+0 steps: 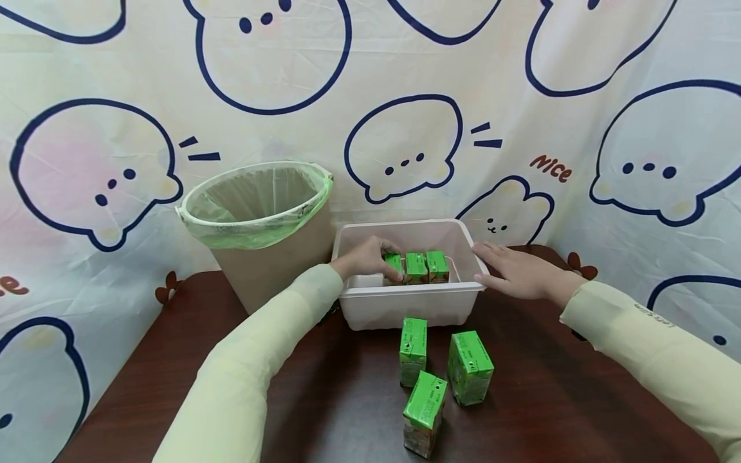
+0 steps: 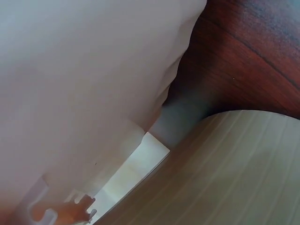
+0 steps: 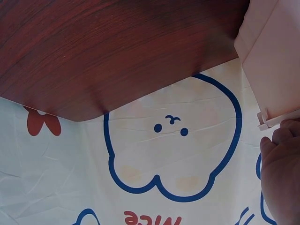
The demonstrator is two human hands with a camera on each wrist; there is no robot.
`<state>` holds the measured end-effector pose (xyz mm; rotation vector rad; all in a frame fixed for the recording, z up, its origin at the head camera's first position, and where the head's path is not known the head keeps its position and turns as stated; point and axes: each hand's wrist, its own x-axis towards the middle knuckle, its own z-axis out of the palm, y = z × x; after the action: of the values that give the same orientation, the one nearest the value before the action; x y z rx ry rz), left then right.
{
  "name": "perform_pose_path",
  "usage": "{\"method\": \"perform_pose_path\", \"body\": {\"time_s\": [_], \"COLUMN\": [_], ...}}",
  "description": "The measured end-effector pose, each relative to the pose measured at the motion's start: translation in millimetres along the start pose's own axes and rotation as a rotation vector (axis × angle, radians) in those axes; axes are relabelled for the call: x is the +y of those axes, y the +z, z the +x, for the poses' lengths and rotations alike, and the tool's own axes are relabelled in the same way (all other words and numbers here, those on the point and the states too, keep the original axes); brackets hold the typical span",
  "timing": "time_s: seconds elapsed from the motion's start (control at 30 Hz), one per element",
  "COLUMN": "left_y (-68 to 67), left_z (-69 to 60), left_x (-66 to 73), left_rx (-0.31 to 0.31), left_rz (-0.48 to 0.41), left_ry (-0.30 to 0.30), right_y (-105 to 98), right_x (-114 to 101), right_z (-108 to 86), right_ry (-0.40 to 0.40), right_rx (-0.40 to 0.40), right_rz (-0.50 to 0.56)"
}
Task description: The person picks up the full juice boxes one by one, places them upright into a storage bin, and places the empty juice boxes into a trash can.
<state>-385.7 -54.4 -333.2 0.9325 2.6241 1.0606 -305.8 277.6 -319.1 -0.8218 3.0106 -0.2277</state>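
Observation:
In the head view a pale pink bin holds several green cartons in a row. My left hand reaches over its left side and grips the leftmost green carton between thumb and fingers. My right hand rests on the bin's right rim with its fingers extended; in the right wrist view that hand touches the bin's edge. The left wrist view does not show my left hand's grip clearly.
Three green cartons stand on the dark wooden table in front of the bin. A tall trash can with a green liner stands at the left. Behind hangs a patterned cloth.

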Motion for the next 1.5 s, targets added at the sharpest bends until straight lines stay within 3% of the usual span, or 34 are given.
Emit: {"method": "perform_pose_path", "body": {"time_s": [0.53,1.03,1.33,1.5], "left_y": [-3.2,-6.0,-14.2,-18.7], "left_z": [2.0,-3.9,-8.8,-11.4], "left_x": [-2.2,-1.7,10.8,18.9], "left_rx": [-0.038,-0.049,-0.015,0.011], "left_rz": [0.049,-0.046,-0.037,-0.044], "left_ry": [-0.044,-0.059,-0.091,-0.067], "right_y": [-2,2,-2,-2], "right_x": [-2,-1,-1,0], "right_z": [0.6,3.2,2.2,-0.1], "right_ry": [-0.008,-0.014,0.016,0.018], "right_rx": [-0.008,-0.007,-0.026,-0.026], "right_rz": [-0.01,-0.008,-0.005,-0.003]}}
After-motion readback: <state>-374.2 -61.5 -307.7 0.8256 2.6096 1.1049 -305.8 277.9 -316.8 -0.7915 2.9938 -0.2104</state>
